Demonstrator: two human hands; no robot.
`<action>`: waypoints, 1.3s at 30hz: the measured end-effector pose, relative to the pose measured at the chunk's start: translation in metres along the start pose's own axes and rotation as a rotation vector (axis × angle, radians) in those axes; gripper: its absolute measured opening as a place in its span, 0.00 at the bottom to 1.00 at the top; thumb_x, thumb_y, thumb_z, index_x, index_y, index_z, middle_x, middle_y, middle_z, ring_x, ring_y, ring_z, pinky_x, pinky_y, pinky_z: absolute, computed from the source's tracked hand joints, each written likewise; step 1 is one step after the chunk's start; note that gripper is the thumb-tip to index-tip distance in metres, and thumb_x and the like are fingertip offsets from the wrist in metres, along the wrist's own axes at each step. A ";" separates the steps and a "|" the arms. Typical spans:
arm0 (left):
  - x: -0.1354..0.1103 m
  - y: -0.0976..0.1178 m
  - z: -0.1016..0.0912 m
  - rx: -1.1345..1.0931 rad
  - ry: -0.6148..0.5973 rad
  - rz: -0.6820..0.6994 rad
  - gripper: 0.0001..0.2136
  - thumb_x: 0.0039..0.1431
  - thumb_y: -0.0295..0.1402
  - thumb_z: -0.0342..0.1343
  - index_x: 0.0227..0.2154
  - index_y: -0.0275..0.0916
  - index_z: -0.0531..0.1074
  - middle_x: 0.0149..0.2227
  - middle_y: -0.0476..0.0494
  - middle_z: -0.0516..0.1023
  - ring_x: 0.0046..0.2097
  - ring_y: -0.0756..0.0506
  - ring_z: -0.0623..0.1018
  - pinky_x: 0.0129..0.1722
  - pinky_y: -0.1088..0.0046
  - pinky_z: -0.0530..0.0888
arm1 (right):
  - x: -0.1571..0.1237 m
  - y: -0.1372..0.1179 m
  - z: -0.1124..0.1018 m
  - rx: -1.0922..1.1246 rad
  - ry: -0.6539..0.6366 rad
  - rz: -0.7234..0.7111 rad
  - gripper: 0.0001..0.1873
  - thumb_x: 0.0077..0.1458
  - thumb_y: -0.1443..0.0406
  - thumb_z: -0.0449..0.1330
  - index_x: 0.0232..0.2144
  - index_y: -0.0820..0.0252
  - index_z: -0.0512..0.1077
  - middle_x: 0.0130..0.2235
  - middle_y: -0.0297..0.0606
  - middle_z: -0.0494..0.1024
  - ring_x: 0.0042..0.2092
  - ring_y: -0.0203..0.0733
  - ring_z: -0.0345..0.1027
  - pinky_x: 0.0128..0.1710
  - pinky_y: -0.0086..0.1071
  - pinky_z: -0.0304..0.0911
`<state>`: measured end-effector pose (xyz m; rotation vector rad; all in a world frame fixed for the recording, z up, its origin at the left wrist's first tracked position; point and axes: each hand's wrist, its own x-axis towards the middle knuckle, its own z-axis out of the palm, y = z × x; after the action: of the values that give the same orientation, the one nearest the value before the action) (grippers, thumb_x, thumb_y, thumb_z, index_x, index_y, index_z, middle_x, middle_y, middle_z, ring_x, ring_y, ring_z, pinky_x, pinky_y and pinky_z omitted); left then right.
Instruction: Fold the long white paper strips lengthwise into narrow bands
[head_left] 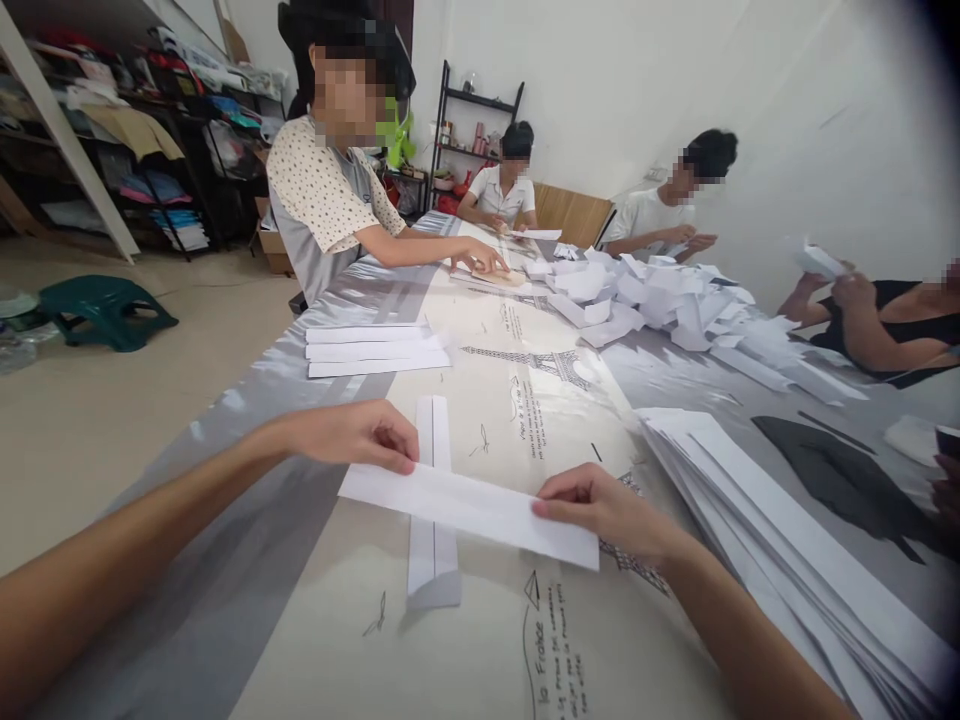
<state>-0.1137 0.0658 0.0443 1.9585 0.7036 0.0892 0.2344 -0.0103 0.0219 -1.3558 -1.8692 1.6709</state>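
Observation:
A white paper strip (480,512) is held level above the table, stretched between my two hands. My left hand (375,437) pinches its upper edge near the left end, thumb in front. Near the right end, my right hand (592,500) grips the strip between thumb and curled fingers. Beneath it, crossing it, lies another white strip (433,570) with a dark line along its length; its middle is hidden by the held strip. Farther forward on the left, several lined white strips (375,352) lie side by side on the table.
Stacked long paper sheets (720,480) lie at the right, near a dark flat item (832,470). A heap of folded paper (675,300) covers the far right. Several people sit or stand around the printed tablecloth (375,640). A green stool (105,308) stands on the floor.

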 end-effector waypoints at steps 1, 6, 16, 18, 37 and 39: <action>-0.001 0.000 -0.001 -0.013 -0.014 -0.010 0.13 0.64 0.42 0.60 0.36 0.37 0.79 0.35 0.45 0.78 0.36 0.47 0.75 0.35 0.75 0.70 | 0.001 0.001 -0.002 0.008 0.061 -0.004 0.15 0.59 0.53 0.66 0.31 0.58 0.83 0.29 0.37 0.79 0.29 0.36 0.66 0.26 0.29 0.55; 0.002 0.009 0.010 -0.024 -0.141 -0.014 0.14 0.65 0.44 0.57 0.36 0.37 0.77 0.30 0.48 0.75 0.30 0.49 0.70 0.30 0.75 0.65 | 0.003 0.002 0.002 0.057 0.082 -0.023 0.12 0.57 0.56 0.69 0.28 0.58 0.83 0.28 0.37 0.77 0.27 0.36 0.64 0.26 0.30 0.53; -0.001 0.008 0.007 -0.159 -0.167 -0.034 0.15 0.65 0.46 0.58 0.33 0.37 0.75 0.24 0.51 0.67 0.24 0.52 0.61 0.23 0.75 0.56 | 0.005 0.006 -0.002 0.157 0.324 -0.060 0.16 0.57 0.52 0.68 0.27 0.58 0.82 0.29 0.37 0.78 0.30 0.38 0.63 0.29 0.33 0.56; 0.000 0.010 0.011 -0.158 -0.178 -0.028 0.16 0.66 0.47 0.57 0.32 0.38 0.75 0.23 0.52 0.66 0.23 0.52 0.60 0.22 0.74 0.54 | 0.006 0.006 0.000 0.170 0.340 -0.068 0.15 0.56 0.52 0.69 0.28 0.58 0.83 0.29 0.37 0.78 0.30 0.38 0.65 0.29 0.33 0.57; 0.003 0.005 0.011 -0.104 -0.042 -0.112 0.23 0.62 0.53 0.59 0.51 0.43 0.74 0.36 0.46 0.79 0.32 0.47 0.76 0.29 0.77 0.67 | 0.006 0.007 -0.005 0.353 0.336 -0.042 0.21 0.55 0.49 0.69 0.40 0.61 0.83 0.32 0.43 0.82 0.37 0.46 0.79 0.33 0.33 0.71; 0.002 0.012 0.015 0.018 0.057 -0.098 0.31 0.58 0.53 0.63 0.60 0.48 0.65 0.47 0.44 0.79 0.43 0.43 0.78 0.38 0.74 0.71 | 0.006 0.008 -0.006 0.350 0.370 -0.045 0.20 0.56 0.50 0.68 0.38 0.61 0.83 0.33 0.43 0.82 0.37 0.45 0.79 0.33 0.32 0.71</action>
<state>-0.1015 0.0509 0.0463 1.9416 0.8387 0.0790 0.2392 -0.0024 0.0147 -1.3501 -1.3224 1.5104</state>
